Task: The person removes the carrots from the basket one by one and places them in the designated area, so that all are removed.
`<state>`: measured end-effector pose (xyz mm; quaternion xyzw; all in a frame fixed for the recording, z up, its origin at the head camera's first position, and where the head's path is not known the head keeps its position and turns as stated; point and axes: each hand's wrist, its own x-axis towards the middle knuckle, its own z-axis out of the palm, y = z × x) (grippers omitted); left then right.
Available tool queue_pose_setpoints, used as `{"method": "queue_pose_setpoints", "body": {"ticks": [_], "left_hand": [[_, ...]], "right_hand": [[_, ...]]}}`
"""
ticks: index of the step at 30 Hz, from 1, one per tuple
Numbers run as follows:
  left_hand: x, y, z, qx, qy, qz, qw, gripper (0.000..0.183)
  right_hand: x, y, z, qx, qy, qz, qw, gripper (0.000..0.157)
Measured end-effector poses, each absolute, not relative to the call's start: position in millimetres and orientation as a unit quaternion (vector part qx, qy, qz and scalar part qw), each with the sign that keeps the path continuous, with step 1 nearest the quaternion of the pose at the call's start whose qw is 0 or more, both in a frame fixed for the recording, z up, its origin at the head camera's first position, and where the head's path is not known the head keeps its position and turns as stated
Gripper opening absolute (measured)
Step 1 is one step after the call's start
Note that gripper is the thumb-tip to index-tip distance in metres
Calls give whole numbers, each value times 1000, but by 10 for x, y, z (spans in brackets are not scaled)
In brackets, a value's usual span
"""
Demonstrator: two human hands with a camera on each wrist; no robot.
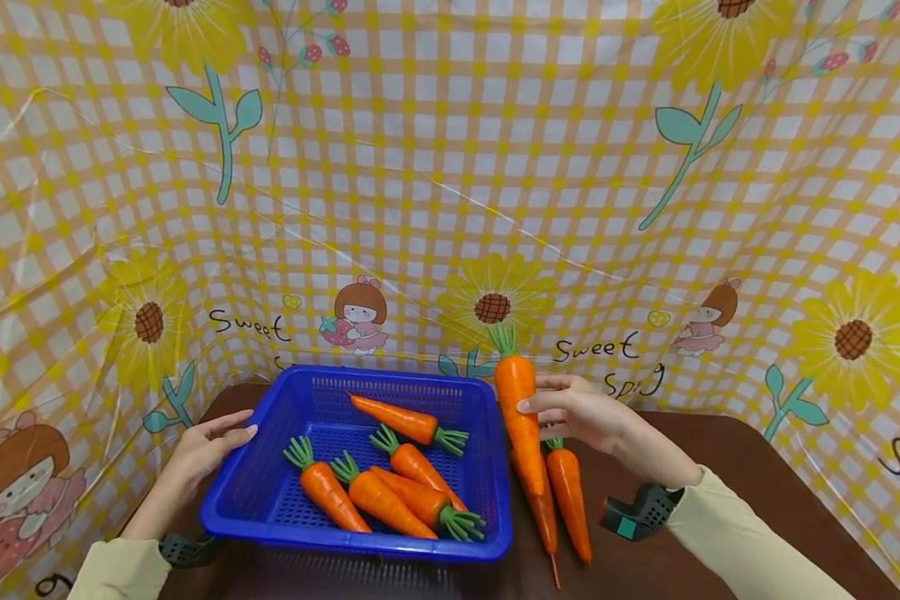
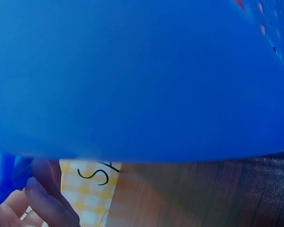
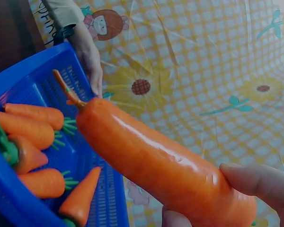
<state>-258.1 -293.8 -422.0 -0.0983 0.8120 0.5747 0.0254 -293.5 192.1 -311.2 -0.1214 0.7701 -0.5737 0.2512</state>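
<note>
My left hand [image 1: 208,448] grips the left rim of a blue plastic basket [image 1: 360,546], with its thumb at the edge. Several orange carrots [image 1: 390,507] with green tops lie inside. My right hand [image 1: 581,414] holds a large carrot [image 1: 517,400] between thumb and fingers, just right of the basket, green top up and tip down. Its smooth body fills the middle of the right wrist view. Close below it shows a darker orange carrot end [image 1: 543,525] with a thin root, partly hidden. Another carrot [image 1: 567,500] lies to its right on the brown table [image 1: 690,467].
A yellow checked cloth [image 1: 450,167] with sunflowers and cartoon figures hangs behind and on both sides. A dark band [image 1: 637,512] is strapped round the right wrist, and a similar band [image 1: 186,550] round the left. The basket's blue wall [image 2: 142,85] blocks most of the left wrist view.
</note>
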Motion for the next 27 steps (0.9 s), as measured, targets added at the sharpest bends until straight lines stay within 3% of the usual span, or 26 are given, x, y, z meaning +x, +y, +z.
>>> {"method": "queue_pose_setpoints", "body": {"ticks": [27], "left_hand": [[-2588,-2952,-4185,-120,828,547,34,75]], "right_hand": [[-2825,2655,-3375,-97,767,-586,243,92]]}}
